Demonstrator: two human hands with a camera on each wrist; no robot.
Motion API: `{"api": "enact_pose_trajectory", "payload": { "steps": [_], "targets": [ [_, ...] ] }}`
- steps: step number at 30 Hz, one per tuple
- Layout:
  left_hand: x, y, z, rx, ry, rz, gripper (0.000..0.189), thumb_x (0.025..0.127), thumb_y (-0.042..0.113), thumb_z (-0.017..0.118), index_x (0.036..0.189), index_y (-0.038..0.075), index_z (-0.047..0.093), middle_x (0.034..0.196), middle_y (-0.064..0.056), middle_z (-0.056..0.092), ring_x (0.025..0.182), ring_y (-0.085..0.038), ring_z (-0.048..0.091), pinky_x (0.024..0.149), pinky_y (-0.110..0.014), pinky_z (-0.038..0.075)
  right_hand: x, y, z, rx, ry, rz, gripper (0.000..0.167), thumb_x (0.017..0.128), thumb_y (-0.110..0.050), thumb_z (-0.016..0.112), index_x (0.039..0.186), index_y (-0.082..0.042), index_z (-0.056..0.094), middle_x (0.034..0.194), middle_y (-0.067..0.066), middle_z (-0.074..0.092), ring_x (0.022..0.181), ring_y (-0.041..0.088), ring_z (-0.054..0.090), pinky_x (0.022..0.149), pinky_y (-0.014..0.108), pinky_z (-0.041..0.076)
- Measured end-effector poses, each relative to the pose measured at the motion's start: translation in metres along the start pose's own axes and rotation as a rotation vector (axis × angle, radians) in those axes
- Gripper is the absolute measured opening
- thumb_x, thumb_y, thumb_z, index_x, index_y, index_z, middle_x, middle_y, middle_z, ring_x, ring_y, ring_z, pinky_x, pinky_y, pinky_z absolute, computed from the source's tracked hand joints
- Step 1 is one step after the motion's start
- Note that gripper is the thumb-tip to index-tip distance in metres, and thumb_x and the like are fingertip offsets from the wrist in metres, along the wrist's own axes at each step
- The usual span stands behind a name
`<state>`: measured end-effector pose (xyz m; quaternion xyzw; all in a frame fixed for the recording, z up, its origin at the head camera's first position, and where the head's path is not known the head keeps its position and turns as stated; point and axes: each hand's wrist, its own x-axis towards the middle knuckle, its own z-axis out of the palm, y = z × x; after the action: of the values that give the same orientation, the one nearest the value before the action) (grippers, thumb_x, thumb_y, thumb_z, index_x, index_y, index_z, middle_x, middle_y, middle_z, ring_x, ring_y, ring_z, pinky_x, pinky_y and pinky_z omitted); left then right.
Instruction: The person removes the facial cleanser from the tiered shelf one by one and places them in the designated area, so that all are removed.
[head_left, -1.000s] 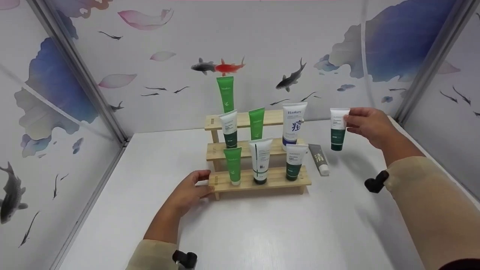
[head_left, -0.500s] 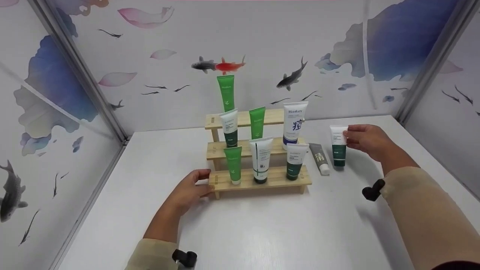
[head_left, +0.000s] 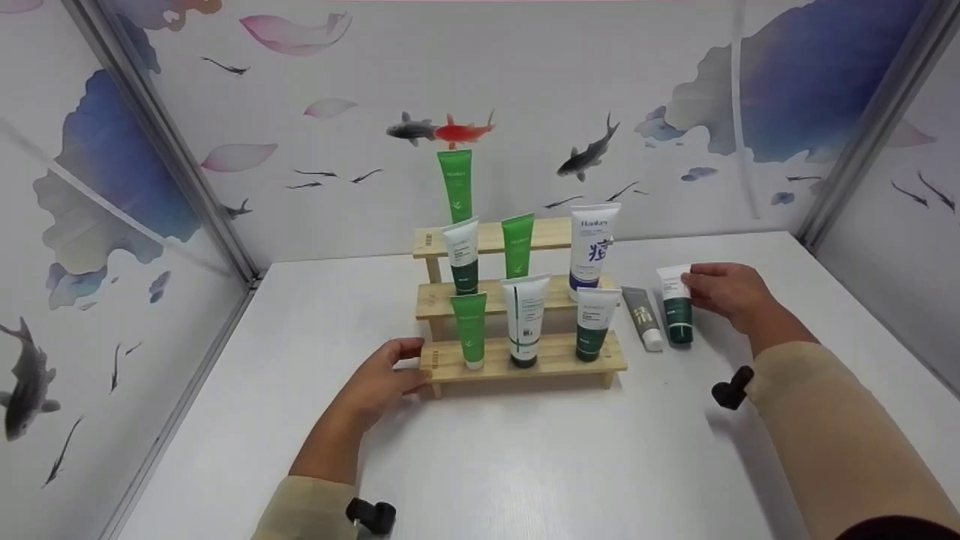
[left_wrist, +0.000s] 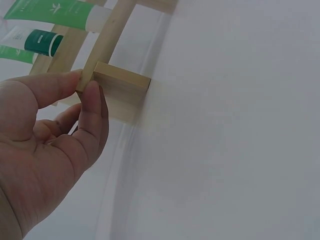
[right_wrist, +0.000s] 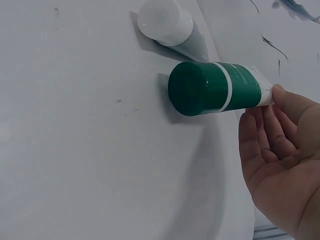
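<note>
The left sleeve (head_left: 307,508), at the bottom edge left of centre in the head view, is plain beige cloth ending in a straight hem. The right sleeve (head_left: 847,435), lower right, is the same beige, loose and softly creased. Beside each cuff sits a small black device with a rounded end: left device (head_left: 373,516), right device (head_left: 731,388). The left hand (head_left: 381,382) and right hand (head_left: 735,295) are bare.

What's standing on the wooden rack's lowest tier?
The lowest tier bears, left to right, a green tube, a mostly white tube and a white-and-dark-green tube. Its surface under and just behind their bases is covered.
</note>
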<state>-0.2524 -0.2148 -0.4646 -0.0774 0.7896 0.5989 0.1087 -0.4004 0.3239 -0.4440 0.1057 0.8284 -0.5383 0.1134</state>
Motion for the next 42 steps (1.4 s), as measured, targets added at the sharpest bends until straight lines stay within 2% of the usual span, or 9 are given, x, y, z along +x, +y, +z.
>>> {"api": "enact_pose_trajectory", "payload": {
  "steps": [6, 10, 15, 19, 27, 34, 42],
  "targets": [
    [0.000, 0.001, 0.000, 0.008, -0.009, 0.005, 0.061, 0.096, 0.008, 0.073, 0.153, 0.012, 0.053, 0.158, -0.010, 0.053, 0.128, -0.026, 0.066, 0.102, -0.036, 0.059, 0.006, 0.003, 0.008, 0.022, 0.026, 0.044, 0.070, 0.106, -0.042, 0.067, 0.165, -0.013, 0.042, 0.166, 0.014, 0.046, 0.134, 0.022, 0.058, 0.104, 0.024, 0.057],
    [0.000, 0.001, 0.000, 0.023, -0.011, 0.008, 0.061, 0.096, 0.009, 0.072, 0.153, 0.013, 0.053, 0.159, -0.009, 0.053, 0.128, -0.025, 0.066, 0.102, -0.037, 0.059, 0.009, 0.005, 0.013, -0.002, 0.026, 0.052, 0.069, 0.107, -0.042, 0.065, 0.165, -0.013, 0.042, 0.166, 0.016, 0.046, 0.139, 0.026, 0.055, 0.104, 0.025, 0.055],
    [0.000, 0.002, 0.000, 0.024, -0.012, 0.007, 0.060, 0.096, 0.010, 0.073, 0.153, 0.014, 0.054, 0.158, -0.008, 0.053, 0.128, -0.025, 0.067, 0.101, -0.037, 0.059, 0.013, 0.007, 0.017, -0.051, 0.032, 0.057, 0.065, 0.107, -0.040, 0.064, 0.162, -0.011, 0.046, 0.160, 0.017, 0.051, 0.129, 0.023, 0.059, 0.093, 0.022, 0.057],
    [-0.001, 0.001, -0.001, 0.017, -0.017, 0.015, 0.060, 0.095, 0.008, 0.072, 0.153, 0.013, 0.054, 0.158, -0.010, 0.054, 0.128, -0.025, 0.067, 0.099, -0.035, 0.059, 0.014, 0.008, 0.018, -0.046, 0.041, 0.054, 0.062, 0.107, -0.036, 0.064, 0.160, -0.008, 0.048, 0.156, 0.017, 0.054, 0.119, 0.017, 0.063, 0.087, 0.020, 0.060],
    [-0.001, -0.002, -0.002, -0.003, -0.018, 0.038, 0.060, 0.095, 0.006, 0.071, 0.152, 0.009, 0.055, 0.158, -0.013, 0.053, 0.126, -0.026, 0.068, 0.097, -0.033, 0.059, 0.018, 0.012, 0.016, -0.062, 0.029, 0.076, 0.064, 0.107, -0.039, 0.063, 0.161, -0.009, 0.046, 0.156, 0.016, 0.053, 0.123, 0.021, 0.062, 0.087, 0.020, 0.061],
    [0.000, -0.002, -0.002, -0.011, -0.018, 0.048, 0.059, 0.094, 0.004, 0.072, 0.151, 0.008, 0.055, 0.156, -0.013, 0.054, 0.123, -0.026, 0.068, 0.095, -0.032, 0.060, 0.013, 0.013, 0.011, -0.083, 0.022, 0.083, 0.065, 0.108, -0.040, 0.061, 0.163, -0.009, 0.044, 0.155, 0.017, 0.055, 0.124, 0.022, 0.063, 0.088, 0.021, 0.061],
    [0.000, -0.002, -0.002, -0.024, -0.021, 0.037, 0.061, 0.095, 0.004, 0.073, 0.152, 0.008, 0.053, 0.156, -0.013, 0.053, 0.126, -0.027, 0.067, 0.095, -0.032, 0.060, 0.002, 0.010, 0.005, -0.096, 0.004, 0.042, 0.066, 0.110, -0.042, 0.058, 0.165, -0.010, 0.041, 0.159, 0.017, 0.053, 0.129, 0.024, 0.063, 0.092, 0.019, 0.060]
  ]
}}
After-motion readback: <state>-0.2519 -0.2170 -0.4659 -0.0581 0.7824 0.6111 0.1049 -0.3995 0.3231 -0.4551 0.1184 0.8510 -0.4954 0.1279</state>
